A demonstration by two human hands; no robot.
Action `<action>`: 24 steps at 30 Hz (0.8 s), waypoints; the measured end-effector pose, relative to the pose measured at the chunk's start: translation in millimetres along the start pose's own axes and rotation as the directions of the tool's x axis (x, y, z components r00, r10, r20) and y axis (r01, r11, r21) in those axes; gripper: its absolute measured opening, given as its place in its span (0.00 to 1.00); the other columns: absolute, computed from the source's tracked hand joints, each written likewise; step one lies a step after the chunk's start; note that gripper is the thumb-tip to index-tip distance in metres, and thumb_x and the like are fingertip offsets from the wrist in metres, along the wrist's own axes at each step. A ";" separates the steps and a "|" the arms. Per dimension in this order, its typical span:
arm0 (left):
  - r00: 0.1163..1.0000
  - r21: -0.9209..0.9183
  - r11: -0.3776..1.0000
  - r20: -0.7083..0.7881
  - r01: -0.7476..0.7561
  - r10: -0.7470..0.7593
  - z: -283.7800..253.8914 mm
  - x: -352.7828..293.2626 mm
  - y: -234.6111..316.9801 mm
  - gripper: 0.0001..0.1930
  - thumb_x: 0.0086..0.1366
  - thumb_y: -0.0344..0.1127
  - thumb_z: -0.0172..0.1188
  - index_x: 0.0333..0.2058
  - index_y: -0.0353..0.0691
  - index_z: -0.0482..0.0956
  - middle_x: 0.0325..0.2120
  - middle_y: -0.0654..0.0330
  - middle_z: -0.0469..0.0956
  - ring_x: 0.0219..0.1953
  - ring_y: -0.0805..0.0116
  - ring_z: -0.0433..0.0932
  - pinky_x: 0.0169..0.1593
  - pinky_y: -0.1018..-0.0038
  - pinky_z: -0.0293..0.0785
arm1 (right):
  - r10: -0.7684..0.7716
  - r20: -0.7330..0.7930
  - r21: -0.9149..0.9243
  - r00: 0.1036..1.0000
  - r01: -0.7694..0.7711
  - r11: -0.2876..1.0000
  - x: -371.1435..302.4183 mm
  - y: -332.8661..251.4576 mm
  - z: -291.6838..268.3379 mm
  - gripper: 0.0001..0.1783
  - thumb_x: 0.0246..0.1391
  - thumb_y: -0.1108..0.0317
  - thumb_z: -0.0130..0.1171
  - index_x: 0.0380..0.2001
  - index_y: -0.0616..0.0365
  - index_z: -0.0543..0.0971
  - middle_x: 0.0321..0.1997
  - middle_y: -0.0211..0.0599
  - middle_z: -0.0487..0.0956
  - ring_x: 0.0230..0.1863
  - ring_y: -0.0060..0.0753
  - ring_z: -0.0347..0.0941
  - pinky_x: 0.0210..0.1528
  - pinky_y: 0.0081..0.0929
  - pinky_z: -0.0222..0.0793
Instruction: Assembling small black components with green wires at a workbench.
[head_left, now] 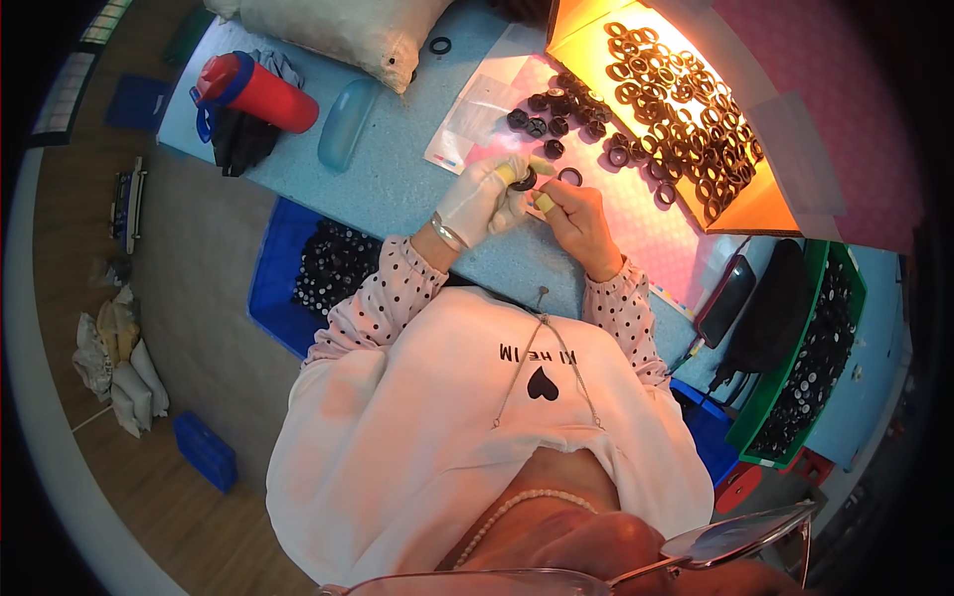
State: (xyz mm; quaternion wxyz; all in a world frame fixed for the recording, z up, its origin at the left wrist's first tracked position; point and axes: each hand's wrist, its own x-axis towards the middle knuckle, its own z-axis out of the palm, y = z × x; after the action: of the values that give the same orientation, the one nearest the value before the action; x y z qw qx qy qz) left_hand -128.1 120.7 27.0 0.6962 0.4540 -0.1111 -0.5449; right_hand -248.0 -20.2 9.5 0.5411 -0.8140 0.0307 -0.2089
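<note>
My left hand (471, 207), in a white glove with yellow finger covers, pinches a small black ring (528, 180) above the front of the lit work area. Close by on the right, my bare right hand (580, 230) has its fingers drawn together, a yellow cover on one fingertip. Whatever those fingers may hold is too small to make out. Just beyond them lies a loose black ring (569, 177) on the pink surface. Behind the hands sit several black round caps (554, 149) in a loose cluster.
A lit yellow box (780, 209) holds many black rings. Left on the blue table (397, 139) are a red bottle (273, 99), a light-blue case (348, 124) and a sack (338, 35). A phone (725, 300), black pouch (770, 318) and green bin (820, 258) stand right; a blue bin (273, 263) sits left.
</note>
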 end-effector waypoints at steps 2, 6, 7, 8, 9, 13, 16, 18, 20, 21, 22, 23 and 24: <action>0.999 -0.035 0.998 0.014 0.045 -0.045 -1.0 -1.5 0.9 0.18 0.75 0.45 0.47 0.41 0.36 0.78 0.21 0.70 0.73 0.15 0.87 0.65 0.17 0.89 0.57 | 0.022 -0.052 0.040 0.998 -0.020 0.999 0.8 -2.9 1.1 0.08 0.58 0.73 0.56 0.26 0.65 0.76 0.15 0.44 0.63 0.14 0.30 0.58 0.19 0.28 0.55; 0.999 0.027 1.000 -0.035 0.005 -0.004 -3.5 -0.4 -7.5 0.18 0.75 0.46 0.47 0.41 0.36 0.78 0.21 0.70 0.73 0.15 0.87 0.65 0.17 0.90 0.56 | 0.033 0.003 0.007 0.999 -0.033 0.999 -0.1 0.7 0.1 0.09 0.57 0.73 0.56 0.24 0.66 0.74 0.14 0.44 0.62 0.14 0.31 0.56 0.19 0.30 0.54; 0.998 -0.001 1.000 -0.062 -0.016 0.016 -0.7 0.7 -7.9 0.18 0.75 0.46 0.47 0.41 0.37 0.78 0.21 0.71 0.73 0.15 0.87 0.64 0.17 0.90 0.56 | 0.004 0.069 -0.001 0.998 -0.004 1.000 -0.3 2.6 -0.9 0.09 0.57 0.73 0.56 0.24 0.66 0.74 0.14 0.44 0.62 0.14 0.32 0.56 0.19 0.30 0.54; 0.998 -0.002 1.000 -0.062 -0.016 0.016 1.3 0.3 -7.3 0.18 0.75 0.46 0.47 0.41 0.37 0.78 0.21 0.71 0.73 0.15 0.87 0.64 0.17 0.90 0.56 | 0.004 0.070 -0.001 0.998 -0.004 1.000 0.1 3.4 -2.0 0.09 0.57 0.73 0.56 0.24 0.66 0.74 0.14 0.44 0.62 0.14 0.32 0.56 0.19 0.30 0.54; 0.996 0.029 0.999 -0.087 -0.026 0.029 3.7 -1.2 -6.3 0.18 0.75 0.46 0.46 0.41 0.37 0.78 0.20 0.71 0.73 0.14 0.87 0.64 0.17 0.89 0.56 | 0.006 0.087 -0.001 0.996 -0.006 1.000 0.5 4.1 -2.9 0.10 0.57 0.72 0.57 0.24 0.66 0.74 0.14 0.44 0.62 0.14 0.33 0.56 0.19 0.31 0.54; 0.986 0.020 0.998 -0.153 -0.066 0.068 13.6 -8.3 -1.0 0.19 0.75 0.46 0.46 0.42 0.36 0.78 0.17 0.70 0.70 0.13 0.85 0.62 0.16 0.86 0.57 | 0.021 0.083 -0.076 0.996 -0.015 0.997 -0.6 8.0 -3.2 0.11 0.56 0.70 0.58 0.24 0.65 0.74 0.15 0.46 0.62 0.14 0.36 0.57 0.19 0.30 0.55; 0.988 -0.080 0.992 -0.130 -0.095 0.084 -4.4 -1.8 -7.6 0.21 0.76 0.48 0.44 0.43 0.35 0.77 0.16 0.69 0.69 0.12 0.83 0.61 0.16 0.84 0.58 | 0.087 -0.091 -0.194 0.992 -0.103 0.976 -2.6 13.0 -3.2 0.10 0.57 0.70 0.58 0.25 0.65 0.76 0.15 0.43 0.66 0.15 0.28 0.59 0.20 0.25 0.57; 0.988 -0.104 0.991 -0.141 -0.082 0.067 -12.2 -2.0 -5.4 0.21 0.76 0.48 0.44 0.41 0.36 0.78 0.17 0.68 0.71 0.13 0.81 0.65 0.16 0.84 0.60 | 0.098 -0.136 -0.055 0.986 -0.106 0.993 -0.3 11.0 -8.3 0.09 0.58 0.70 0.57 0.26 0.65 0.77 0.15 0.38 0.69 0.16 0.23 0.61 0.20 0.24 0.58; 0.989 -0.129 0.990 -0.143 -0.063 0.044 -7.4 -4.8 -0.5 0.21 0.75 0.49 0.45 0.38 0.36 0.78 0.18 0.67 0.72 0.13 0.80 0.69 0.16 0.83 0.62 | 0.112 -0.145 0.063 0.983 -0.104 0.993 0.6 8.5 -12.0 0.05 0.59 0.74 0.57 0.35 0.64 0.79 0.19 0.27 0.74 0.21 0.12 0.65 0.23 0.19 0.62; 0.978 0.034 0.997 -0.192 -0.074 0.079 -3.0 -8.4 0.3 0.22 0.75 0.50 0.44 0.38 0.37 0.77 0.18 0.66 0.74 0.14 0.79 0.71 0.16 0.83 0.63 | 0.113 -0.143 0.063 0.983 -0.105 0.992 0.4 6.0 -7.8 0.05 0.59 0.74 0.57 0.35 0.64 0.79 0.19 0.27 0.74 0.21 0.12 0.65 0.23 0.19 0.62; 0.966 0.198 0.977 -0.228 -0.072 0.118 1.1 -10.7 0.2 0.23 0.75 0.52 0.44 0.38 0.37 0.77 0.18 0.64 0.75 0.14 0.77 0.72 0.16 0.83 0.65 | 0.154 -0.137 0.157 0.979 -0.132 0.979 5.0 -9.7 -0.1 0.06 0.59 0.75 0.57 0.39 0.63 0.77 0.21 0.27 0.75 0.22 0.12 0.66 0.25 0.18 0.63; 0.968 0.198 0.978 -0.223 -0.070 0.114 3.5 -10.4 -3.9 0.23 0.75 0.52 0.44 0.38 0.37 0.77 0.18 0.64 0.75 0.14 0.77 0.72 0.16 0.83 0.65 | 0.194 -0.127 0.249 0.973 -0.159 0.956 6.9 -18.4 3.9 0.09 0.58 0.77 0.57 0.43 0.63 0.76 0.22 0.27 0.75 0.23 0.12 0.67 0.27 0.17 0.65; 0.970 0.170 0.976 -0.179 -0.134 0.164 5.7 -9.2 -10.0 0.22 0.74 0.52 0.45 0.38 0.37 0.77 0.18 0.63 0.76 0.14 0.76 0.72 0.16 0.82 0.65 | 0.188 -0.089 0.250 0.978 -0.160 0.955 2.8 -5.5 8.0 0.14 0.57 0.80 0.57 0.48 0.62 0.74 0.25 0.26 0.76 0.26 0.12 0.69 0.30 0.15 0.66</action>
State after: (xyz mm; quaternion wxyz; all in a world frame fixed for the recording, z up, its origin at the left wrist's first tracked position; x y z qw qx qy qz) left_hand -141.8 125.7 25.8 0.7049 0.5479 -0.1197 -0.4343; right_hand -243.4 -11.8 12.7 0.6499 -0.7231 0.1070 -0.2079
